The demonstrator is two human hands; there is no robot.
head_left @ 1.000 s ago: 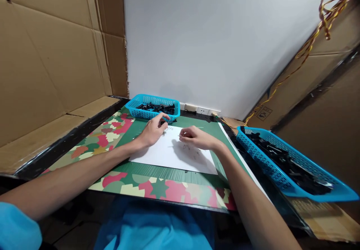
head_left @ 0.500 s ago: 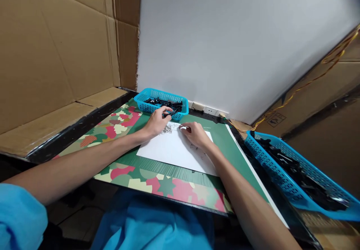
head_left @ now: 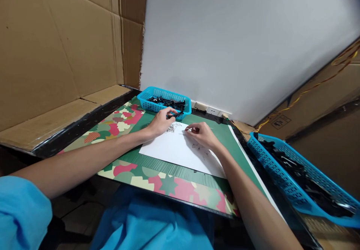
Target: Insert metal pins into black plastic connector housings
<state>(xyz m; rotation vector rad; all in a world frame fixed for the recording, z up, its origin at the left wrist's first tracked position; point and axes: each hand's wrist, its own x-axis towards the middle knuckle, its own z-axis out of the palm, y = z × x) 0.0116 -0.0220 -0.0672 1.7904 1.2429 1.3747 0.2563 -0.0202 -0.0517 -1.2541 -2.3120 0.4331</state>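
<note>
While left hand [head_left: 160, 122] pinches black part [head_left: 176, 114], carton print [head_left: 279, 121] illegible.

The near half of the white sheet [head_left: 176, 153] lies open; a small basket [head_left: 154, 104] blocks beyond, a long basket [head_left: 282, 175] rightward.

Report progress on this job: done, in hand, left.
Done: the long blue plastic basket at the right holds black parts; whether they are finished I cannot tell. In hand: the left hand grips a small black plastic part; the right hand pinches what looks like a thin metal piece. Left: a heap of small silvery bits on the white paper sheet and more such parts in the far blue basket.
</note>
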